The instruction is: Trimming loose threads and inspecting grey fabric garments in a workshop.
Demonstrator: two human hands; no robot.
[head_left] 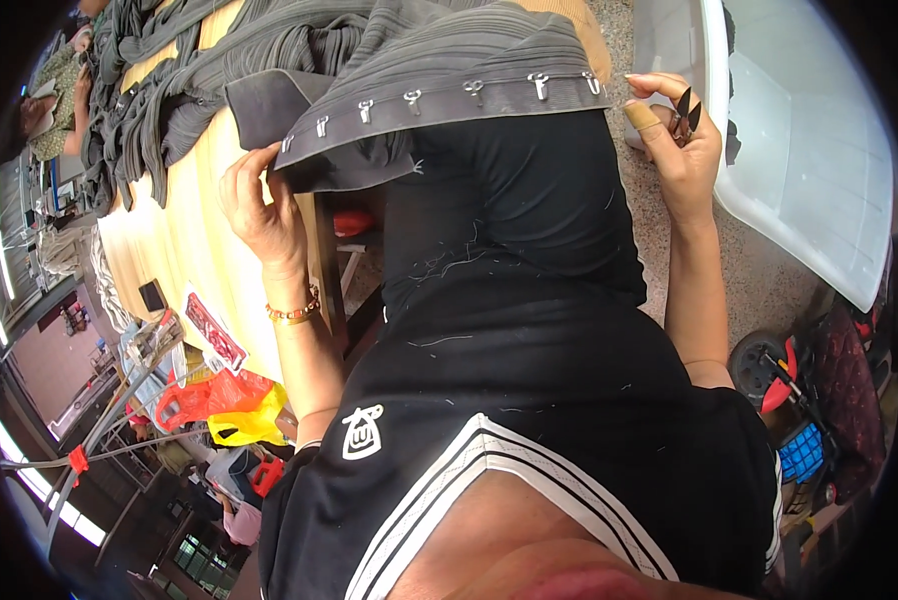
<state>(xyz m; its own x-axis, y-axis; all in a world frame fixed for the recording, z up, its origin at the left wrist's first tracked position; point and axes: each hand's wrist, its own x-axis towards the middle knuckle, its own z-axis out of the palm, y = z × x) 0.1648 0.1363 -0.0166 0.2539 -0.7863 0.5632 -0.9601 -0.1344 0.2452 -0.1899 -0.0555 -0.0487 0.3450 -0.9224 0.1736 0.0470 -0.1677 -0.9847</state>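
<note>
While the left hand [266, 215] pinches the left end of the hook-edged grey cloth [449, 108] over the lap [529, 200], the right hand [684, 165] curls around black snips [686, 110] just beside its other end. Beyond, a fabric heap [134, 115] covers part of the desk [204, 225]; a white bin [809, 180] stands right.

Head-worn fisheye, aimed steeply down the wearer's front: black V-neck shirt [539, 370] super close at the bottom, wooden table [149, 245] edge off left.
</note>
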